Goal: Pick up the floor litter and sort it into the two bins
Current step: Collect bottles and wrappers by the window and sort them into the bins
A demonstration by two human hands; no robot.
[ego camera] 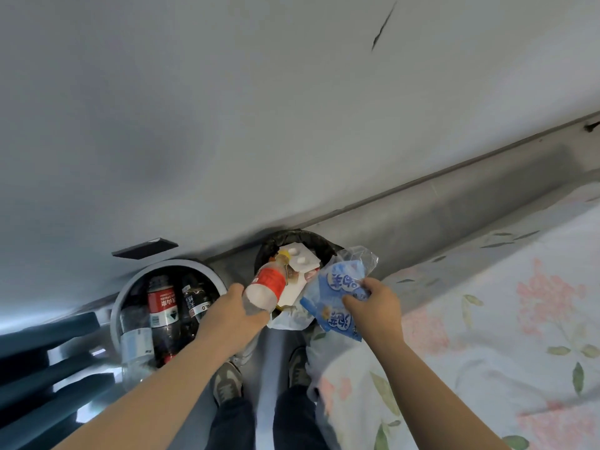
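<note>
- Now, looking down from head height, I see two bins side by side against a grey wall: a grey bin [117,306] on the left and a black-lined bin [292,237] on the right.
- The grey bin holds several plastic drink bottles [162,310]. The black-lined bin holds white packaging [302,258] and other scraps.
- My left hand [232,315] has its fingers wrapped round the base of a clear plastic bottle [266,287] with a red label and a yellow cap. The bottle is tilted, its cap end over the black-lined bin and its base between the two bins.
- My right hand [373,303] pinches a blue snack wrapper [337,287] between thumb and fingers. The wrapper hangs over the near right edge of the black-lined bin.
- As I judge it, the step in hand is dropping the wrapper. I would carry it further over the opening before loosening the pinch, since a light wrapper could slide off the rim onto the floor.
- The bottle looks to belong with the others, so I would swing it left over the grey bin and only then let go.
- A floral bedsheet [487,303] lies to the right, and shoes [227,381] show below.
</note>
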